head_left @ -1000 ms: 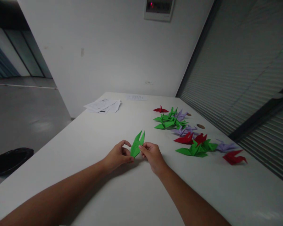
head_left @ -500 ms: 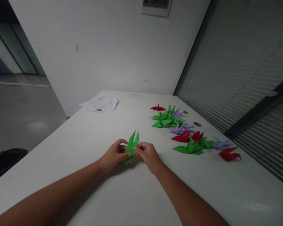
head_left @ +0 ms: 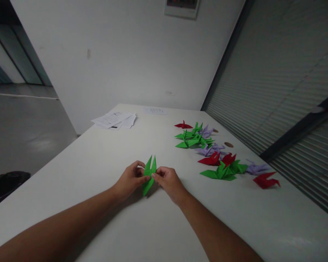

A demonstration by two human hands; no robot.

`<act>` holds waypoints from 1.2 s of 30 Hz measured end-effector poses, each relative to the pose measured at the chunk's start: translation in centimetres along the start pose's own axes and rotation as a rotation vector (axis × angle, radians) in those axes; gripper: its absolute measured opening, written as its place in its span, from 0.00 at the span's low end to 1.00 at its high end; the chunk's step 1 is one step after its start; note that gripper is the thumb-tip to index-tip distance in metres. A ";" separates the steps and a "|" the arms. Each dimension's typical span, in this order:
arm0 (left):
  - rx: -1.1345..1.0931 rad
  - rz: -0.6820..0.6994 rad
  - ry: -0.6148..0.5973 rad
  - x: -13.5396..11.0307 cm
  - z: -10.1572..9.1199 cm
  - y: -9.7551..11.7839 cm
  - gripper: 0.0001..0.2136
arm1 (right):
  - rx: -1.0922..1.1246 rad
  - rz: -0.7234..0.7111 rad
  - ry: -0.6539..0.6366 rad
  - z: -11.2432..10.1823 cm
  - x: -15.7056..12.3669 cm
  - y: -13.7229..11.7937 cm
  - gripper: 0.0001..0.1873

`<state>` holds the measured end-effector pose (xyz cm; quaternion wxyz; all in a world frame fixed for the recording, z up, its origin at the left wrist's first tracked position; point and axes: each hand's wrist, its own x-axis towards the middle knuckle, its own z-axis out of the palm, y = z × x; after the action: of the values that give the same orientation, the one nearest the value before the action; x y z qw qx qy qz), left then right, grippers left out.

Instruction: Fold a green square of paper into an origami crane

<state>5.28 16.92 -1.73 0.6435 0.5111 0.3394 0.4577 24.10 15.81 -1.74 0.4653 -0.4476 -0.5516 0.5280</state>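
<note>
A green folded origami paper (head_left: pixel 148 185) is held between both hands over the white table (head_left: pixel 120 225). Two narrow points of it stick up away from me, and a wider point faces down toward me. My left hand (head_left: pixel 130 179) pinches its left side between thumb and fingers. From the right, my right hand (head_left: pixel 167 179) pinches it near the middle, the thumb on top. The fingers beneath the paper are partly hidden.
Several folded paper cranes in green (head_left: pixel 191 140), red (head_left: pixel 266 180) and purple (head_left: pixel 257 168) lie along the table's right side. Printed sheets (head_left: pixel 113 119) lie at the back left. A black bin (head_left: pixel 9 185) stands off the left edge; blinds (head_left: pixel 276 91) line the right.
The green paper has shifted slightly left and toward me. Its visible body looks narrower, and its two upper points stand closer together. Both hands still grip it.
</note>
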 end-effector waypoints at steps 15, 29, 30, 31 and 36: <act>0.016 0.005 -0.011 -0.3 0.0 0.2 0.22 | -0.080 0.011 -0.031 -0.3 0.0 0.0 0.18; -0.021 0.058 0.014 -0.2 0.1 0.5 0.18 | -0.075 -0.026 -0.021 -0.5 0.1 -0.1 0.18; -0.022 0.049 0.003 -0.2 0.1 0.5 0.18 | -0.077 -0.032 -0.015 -0.5 0.1 -0.2 0.18; -0.024 0.043 -0.003 -0.2 0.1 0.5 0.19 | -0.078 -0.034 -0.011 -0.5 0.0 -0.2 0.18; -0.006 0.056 0.026 -0.3 0.1 0.8 0.20 | -0.091 0.001 -0.038 -0.5 -0.1 -0.3 0.19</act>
<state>5.02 16.62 -0.92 0.6276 0.5124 0.3320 0.4831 24.62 15.74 -1.44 0.4337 -0.4585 -0.5834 0.5112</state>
